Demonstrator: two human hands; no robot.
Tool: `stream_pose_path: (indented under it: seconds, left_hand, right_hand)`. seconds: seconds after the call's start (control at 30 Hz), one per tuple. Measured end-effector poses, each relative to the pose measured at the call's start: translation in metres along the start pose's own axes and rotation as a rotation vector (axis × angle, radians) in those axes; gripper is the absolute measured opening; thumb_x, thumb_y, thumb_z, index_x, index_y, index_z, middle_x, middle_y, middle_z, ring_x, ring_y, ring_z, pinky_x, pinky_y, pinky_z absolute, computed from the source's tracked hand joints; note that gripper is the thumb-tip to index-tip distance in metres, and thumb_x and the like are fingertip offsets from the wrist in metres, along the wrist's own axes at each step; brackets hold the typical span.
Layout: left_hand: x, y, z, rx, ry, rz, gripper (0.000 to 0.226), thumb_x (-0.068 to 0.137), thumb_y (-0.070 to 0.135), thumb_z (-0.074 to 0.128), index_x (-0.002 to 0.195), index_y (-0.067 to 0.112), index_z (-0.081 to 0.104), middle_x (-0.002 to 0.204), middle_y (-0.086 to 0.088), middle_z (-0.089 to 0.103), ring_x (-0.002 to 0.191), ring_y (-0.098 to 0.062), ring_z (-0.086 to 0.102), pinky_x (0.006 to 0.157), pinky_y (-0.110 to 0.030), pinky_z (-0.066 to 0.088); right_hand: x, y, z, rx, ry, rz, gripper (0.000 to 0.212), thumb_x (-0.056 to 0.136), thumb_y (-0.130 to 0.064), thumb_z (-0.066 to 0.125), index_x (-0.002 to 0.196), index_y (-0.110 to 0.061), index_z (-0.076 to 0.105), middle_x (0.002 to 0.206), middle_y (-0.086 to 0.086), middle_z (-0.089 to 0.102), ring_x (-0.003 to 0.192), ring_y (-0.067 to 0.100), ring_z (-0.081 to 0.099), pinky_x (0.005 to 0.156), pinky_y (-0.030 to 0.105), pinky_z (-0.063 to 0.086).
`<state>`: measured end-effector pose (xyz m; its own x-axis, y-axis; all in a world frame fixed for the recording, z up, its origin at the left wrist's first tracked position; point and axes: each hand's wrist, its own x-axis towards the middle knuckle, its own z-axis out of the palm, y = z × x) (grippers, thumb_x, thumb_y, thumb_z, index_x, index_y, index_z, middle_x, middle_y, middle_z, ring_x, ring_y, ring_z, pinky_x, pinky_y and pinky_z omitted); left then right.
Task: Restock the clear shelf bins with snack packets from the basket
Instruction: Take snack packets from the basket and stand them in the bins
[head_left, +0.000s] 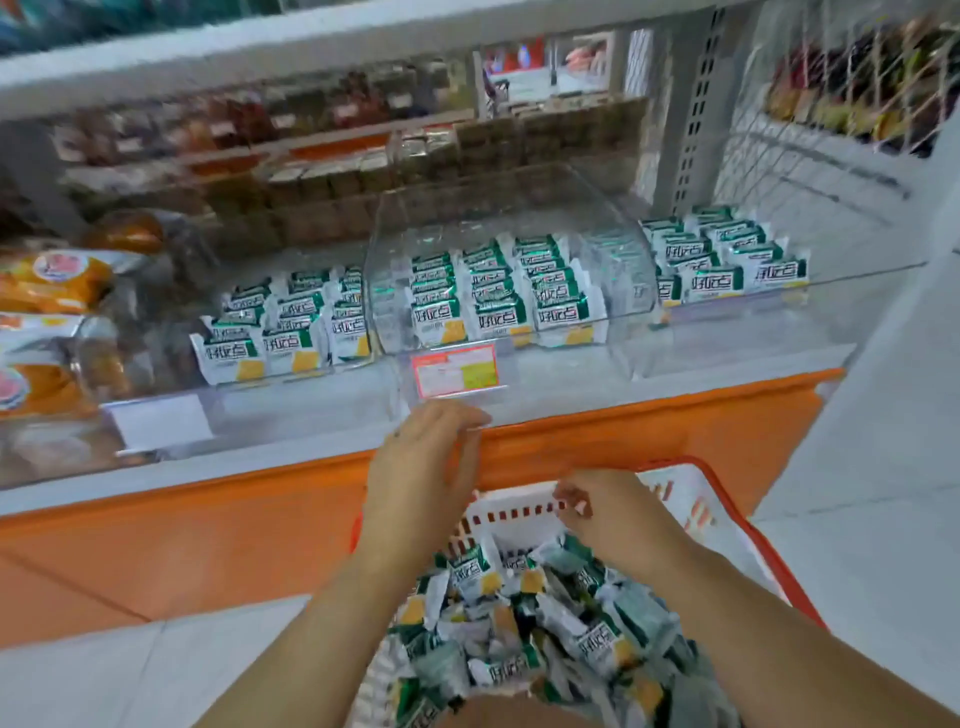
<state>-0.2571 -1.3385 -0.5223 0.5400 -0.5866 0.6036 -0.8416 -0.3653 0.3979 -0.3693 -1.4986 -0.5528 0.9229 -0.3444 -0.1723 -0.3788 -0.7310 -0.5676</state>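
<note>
A white basket with a red rim (737, 525) sits low in front of me, heaped with green-and-white snack packets (571, 613). On the shelf above stand three clear bins. The middle bin (631, 338) has its curved lid raised and holds neat rows of the same packets (498, 296). More rows fill the left bin (291, 332) and the right bin (727, 260). My left hand (426, 457) reaches up with fairly straight fingers that touch the middle bin's front lip. My right hand (597, 509) hovers inside the basket near its far wall, fingers curled; whether it holds anything is unclear.
A red-and-yellow price tag (454, 370) hangs on the middle bin's front. An orange shelf base (208, 530) runs below the bins. Orange bread packs (47, 280) lie at the left, with a white label (161, 421) beside them. Brown snacks fill the upper shelf.
</note>
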Motion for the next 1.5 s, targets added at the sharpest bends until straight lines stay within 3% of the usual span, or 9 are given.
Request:
stream_pose_path:
  seconds: [0.2, 0.43, 0.57, 0.73, 0.8, 0.87, 1.07, 1.27, 1.5]
  left_hand:
    - [-0.098, -0.048, 0.033, -0.045, -0.277, -0.333, 0.022, 0.092, 0.021, 0.055, 0.108, 0.034, 0.062, 0.109, 0.012, 0.064, 0.092, -0.009, 0.063, 0.080, -0.031, 0.055]
    - [-0.144, -0.074, 0.060, 0.181, -0.744, -0.466, 0.042, 0.095, 0.034, 0.048, 0.137, 0.035, 0.045, 0.153, 0.003, 0.026, 0.144, -0.019, 0.015, 0.117, -0.032, 0.021]
    - [-0.155, -0.079, 0.069, 0.178, -0.879, -0.570, 0.044, 0.094, 0.034, 0.047, 0.137, 0.036, 0.044, 0.160, 0.008, 0.005, 0.146, -0.022, 0.008, 0.118, -0.039, 0.020]
    - [-0.152, -0.080, 0.070, 0.182, -0.915, -0.580, 0.044, 0.094, 0.036, 0.049, 0.137, 0.034, 0.044, 0.160, 0.009, 0.002, 0.146, -0.023, 0.004, 0.117, -0.037, 0.018]
    - [-0.149, -0.081, 0.066, 0.154, -0.938, -0.600, 0.046, 0.093, 0.035, 0.051, 0.138, 0.033, 0.043, 0.160, 0.007, 0.003, 0.146, -0.024, 0.006, 0.117, -0.037, 0.018]
    - [-0.145, -0.078, 0.063, 0.144, -0.915, -0.611, 0.048, 0.093, 0.037, 0.053, 0.139, 0.035, 0.041, 0.159, 0.005, 0.009, 0.146, -0.025, 0.009, 0.118, -0.040, 0.018]
    - [-0.113, -0.040, 0.038, -0.198, -0.698, -0.537, 0.055, 0.090, 0.031, 0.063, 0.140, 0.033, 0.041, 0.146, 0.006, 0.038, 0.135, -0.015, 0.033, 0.112, -0.030, 0.030]
    - [-0.076, -0.001, -0.014, -0.346, -0.389, -0.466, 0.032, 0.089, 0.030, 0.064, 0.119, 0.031, 0.055, 0.097, 0.020, 0.054, 0.082, 0.002, 0.053, 0.069, -0.012, 0.042]
    - [-0.042, 0.032, -0.081, -0.572, -0.254, -0.488, 0.030, 0.089, 0.035, 0.063, 0.118, 0.039, 0.054, 0.069, 0.010, 0.064, 0.053, -0.007, 0.056, 0.050, -0.021, 0.042]
  right_hand:
    - [0.003, 0.020, 0.082, -0.040, -0.381, 0.141, 0.004, 0.096, -0.023, 0.052, 0.097, -0.023, 0.056, 0.079, -0.008, 0.047, 0.071, 0.009, 0.048, 0.074, 0.025, 0.039]
    - [0.007, 0.056, 0.147, -0.208, -0.452, 0.224, 0.031, 0.095, -0.020, 0.044, 0.119, -0.034, 0.057, 0.138, 0.011, 0.045, 0.108, 0.024, 0.050, 0.091, 0.035, 0.043]
    - [0.012, 0.060, 0.152, -0.358, -0.560, 0.256, 0.047, 0.098, -0.017, 0.039, 0.142, -0.031, 0.039, 0.155, 0.006, 0.021, 0.141, 0.034, 0.020, 0.111, 0.057, 0.019]
    - [0.019, 0.058, 0.147, -0.267, -0.546, 0.238, 0.036, 0.094, -0.014, 0.037, 0.111, -0.032, 0.064, 0.121, 0.015, 0.057, 0.088, 0.023, 0.055, 0.093, 0.054, 0.037]
    - [0.015, 0.048, 0.132, -0.275, -0.445, 0.253, 0.036, 0.099, -0.022, 0.037, 0.127, -0.033, 0.056, 0.130, 0.002, 0.056, 0.106, 0.020, 0.055, 0.107, 0.053, 0.026]
    - [0.013, 0.041, 0.115, -0.162, -0.298, 0.285, 0.032, 0.100, -0.029, 0.039, 0.127, -0.042, 0.050, 0.132, -0.005, 0.056, 0.120, 0.019, 0.051, 0.114, 0.054, 0.015]
    - [0.003, -0.015, 0.052, 0.298, -0.250, 0.200, 0.034, 0.089, -0.019, 0.065, 0.118, -0.029, 0.051, 0.128, 0.009, 0.056, 0.119, 0.036, 0.052, 0.095, 0.046, 0.044]
    - [-0.018, -0.072, 0.000, 0.240, -0.240, -0.041, 0.027, 0.087, -0.034, 0.067, 0.112, -0.030, 0.058, 0.092, -0.007, 0.065, 0.063, -0.005, 0.056, 0.055, 0.011, 0.040]
    - [-0.047, -0.121, -0.065, 0.218, -0.097, -0.167, 0.035, 0.095, -0.047, 0.046, 0.083, -0.016, 0.060, 0.052, -0.011, 0.047, 0.044, 0.000, 0.041, 0.052, 0.017, 0.032]
